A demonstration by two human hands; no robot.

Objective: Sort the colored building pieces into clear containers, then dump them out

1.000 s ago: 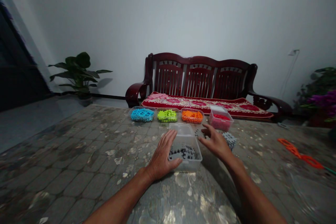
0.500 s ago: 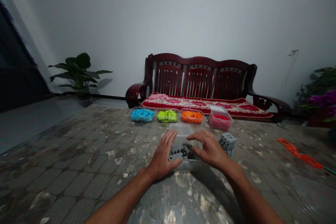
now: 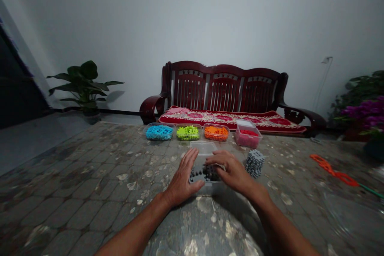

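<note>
A clear plastic box (image 3: 210, 189) stands in front of me, holding grey interlocking plastic pieces (image 3: 198, 177), some light and some dark. My left hand (image 3: 183, 178) rests against the box's left side, fingers stretched out and thumb at the near rim. Over the right side of the box, my right hand (image 3: 232, 170) reaches down at the grey pieces, its fingers bent and the thumb apart from them; no piece shows in its grasp. Behind the box lies its clear lid (image 3: 204, 147). A neat block of stacked grey pieces (image 3: 255, 163) stands right of my right hand.
Along the table's far edge are boxes of blue pieces (image 3: 159, 132), green pieces (image 3: 188, 132), orange pieces (image 3: 216, 132) and red pieces (image 3: 248, 139). At right lie an orange looped item (image 3: 333, 171) and clear plastic (image 3: 351, 214). A wooden bench (image 3: 226, 88) stands beyond the table (image 3: 99, 184).
My right hand has lowered slightly, its fingers bending further over the grey pieces. My left hand stays at the box's side. The whole view has shifted a little.
</note>
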